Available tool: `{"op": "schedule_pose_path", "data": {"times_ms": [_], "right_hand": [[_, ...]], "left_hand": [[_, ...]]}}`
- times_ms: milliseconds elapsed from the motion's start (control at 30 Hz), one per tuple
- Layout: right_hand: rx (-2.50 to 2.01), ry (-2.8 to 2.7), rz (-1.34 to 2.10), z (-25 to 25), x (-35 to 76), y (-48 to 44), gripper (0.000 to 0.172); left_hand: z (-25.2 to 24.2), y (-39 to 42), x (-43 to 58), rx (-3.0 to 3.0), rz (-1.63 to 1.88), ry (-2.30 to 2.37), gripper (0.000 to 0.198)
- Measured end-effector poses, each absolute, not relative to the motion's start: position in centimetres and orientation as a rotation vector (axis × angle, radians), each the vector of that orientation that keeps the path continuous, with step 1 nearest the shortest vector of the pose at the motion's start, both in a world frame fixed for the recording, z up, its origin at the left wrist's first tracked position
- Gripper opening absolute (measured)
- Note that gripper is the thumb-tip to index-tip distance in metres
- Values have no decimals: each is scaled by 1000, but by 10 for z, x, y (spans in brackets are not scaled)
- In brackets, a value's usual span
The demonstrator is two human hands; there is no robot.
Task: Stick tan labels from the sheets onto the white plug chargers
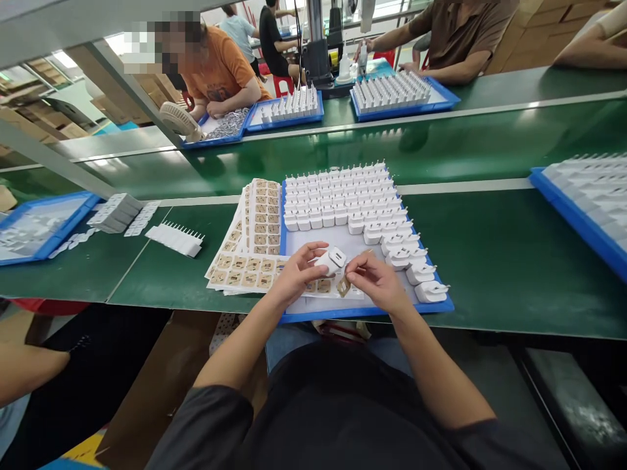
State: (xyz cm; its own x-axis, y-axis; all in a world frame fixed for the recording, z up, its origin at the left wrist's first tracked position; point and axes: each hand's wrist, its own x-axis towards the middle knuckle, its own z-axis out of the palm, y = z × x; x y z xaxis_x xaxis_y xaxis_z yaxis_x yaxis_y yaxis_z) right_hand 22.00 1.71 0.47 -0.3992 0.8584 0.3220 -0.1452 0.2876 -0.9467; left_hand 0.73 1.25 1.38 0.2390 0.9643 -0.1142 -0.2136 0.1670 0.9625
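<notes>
So the left hand (298,271) is closed around a white charger (332,260), thumb and fingertips clamped on its body, holding it up just over the near part of the blue tray (367,312). The right hand (375,281) is right beside it, thumb and forefinger pinched on a small brownish sticker (343,286), other fingers curled in. The bit that matters: the sticker sits just below and to the right of the charger, nearly touching it, though I can't swear there's contact. The charger's long axis runs roughly left to right between the two hands, and as far as I can tell its slotted end is turned up and toward the right hand. So the right hand is the one nearer that face; the left is just the clamp. Both hands hover above the tray's near middle, over a bare patch of its white liner. The far half of the tray is packed with rows of chargers (337,196) standing prongs up, and a curved line of them trails down its right side to the near right corner. Against the tray's left edge lie the sticker sheets (249,241), fanned out. The tray sits on the green table (490,261). Beyond the tray's far edge, other people (220,72) work at their own trays (406,111).
</notes>
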Motion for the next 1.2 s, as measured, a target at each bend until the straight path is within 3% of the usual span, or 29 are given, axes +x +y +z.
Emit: {"op": "schedule_pose_path", "data": {"times_ms": [133,333,600,1200], "right_hand": [[-628,-1524,1339,2,211,15,16],[-691,-1578,1355,0,211,10,17],[-935,-1242,1102,0,206,11,22],[-963,-1301,1076,-1,205,10,19]], "left_hand": [[4,5,7,1267,1061,983,50],[7,0,9,1734,1031,1202,48],[2,-10,12,1907,1029,1257,44],[5,-10,11,1977,990,1239,44]]}}
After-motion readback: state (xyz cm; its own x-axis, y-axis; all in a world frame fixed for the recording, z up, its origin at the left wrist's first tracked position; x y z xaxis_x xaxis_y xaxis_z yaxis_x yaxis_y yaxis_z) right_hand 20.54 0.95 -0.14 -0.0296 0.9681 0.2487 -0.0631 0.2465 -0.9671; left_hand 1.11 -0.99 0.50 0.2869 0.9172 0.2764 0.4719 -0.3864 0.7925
